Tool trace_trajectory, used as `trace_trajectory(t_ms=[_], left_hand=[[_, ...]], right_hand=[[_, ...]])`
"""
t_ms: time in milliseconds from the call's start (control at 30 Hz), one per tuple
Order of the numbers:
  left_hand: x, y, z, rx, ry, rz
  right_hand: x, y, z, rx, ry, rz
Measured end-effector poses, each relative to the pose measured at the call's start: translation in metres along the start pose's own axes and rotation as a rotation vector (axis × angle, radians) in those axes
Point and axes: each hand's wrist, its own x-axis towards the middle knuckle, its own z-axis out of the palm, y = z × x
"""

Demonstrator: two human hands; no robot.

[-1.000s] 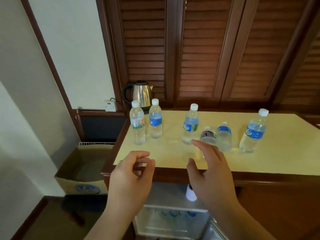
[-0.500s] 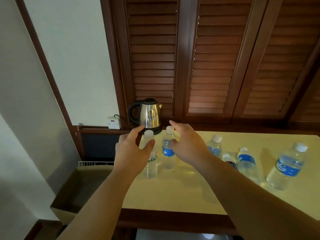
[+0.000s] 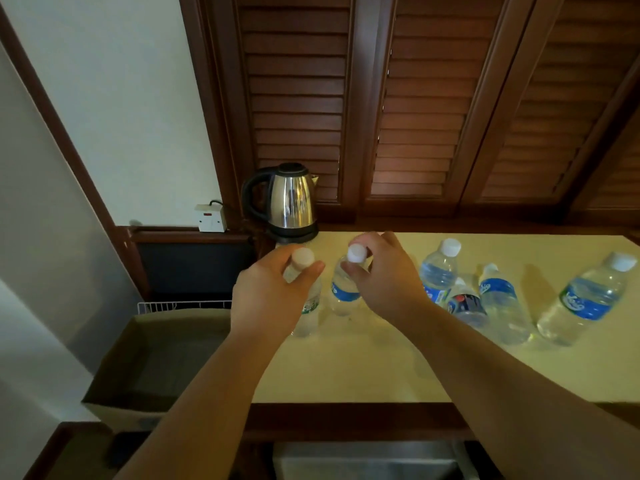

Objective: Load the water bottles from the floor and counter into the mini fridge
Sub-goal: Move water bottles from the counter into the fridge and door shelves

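Note:
Several clear water bottles stand on the pale yellow counter (image 3: 346,368). My left hand (image 3: 270,296) is closed around the neck of the green-labelled bottle (image 3: 306,317) at the left end. My right hand (image 3: 384,278) grips the neck of the blue-labelled bottle (image 3: 343,292) beside it, just under its white cap. Both bottles still seem to rest on the counter. Further right are another blue-labelled bottle (image 3: 438,271), a dark-labelled one (image 3: 467,306), and two more (image 3: 502,306) (image 3: 585,303). The mini fridge top (image 3: 363,459) shows at the bottom edge, below the counter.
A steel kettle (image 3: 291,202) stands at the counter's back left corner, just behind my hands. A wall socket (image 3: 210,218) is to its left. An open cardboard box (image 3: 156,362) sits left of the counter. Wooden louvred doors (image 3: 408,98) rise behind.
Both hands rose from in front of the counter edge to the two leftmost bottles and closed on their necks. The view tilted up, so the fridge interior dropped out of sight.

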Motion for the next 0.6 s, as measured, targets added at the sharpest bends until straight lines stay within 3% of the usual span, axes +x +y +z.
trace_trajectory(t_ms=[400,600], left_hand=[[-0.217,0.05,-0.004,0.065,0.26,0.149],[-0.324,0.03,0.035,0.057,0.241,0.109]], right_hand=[[-0.209,0.021,-0.083,0.212,0.196,-0.066],[-0.303,0.053,-0.093,0.22,0.152,-0.076]])
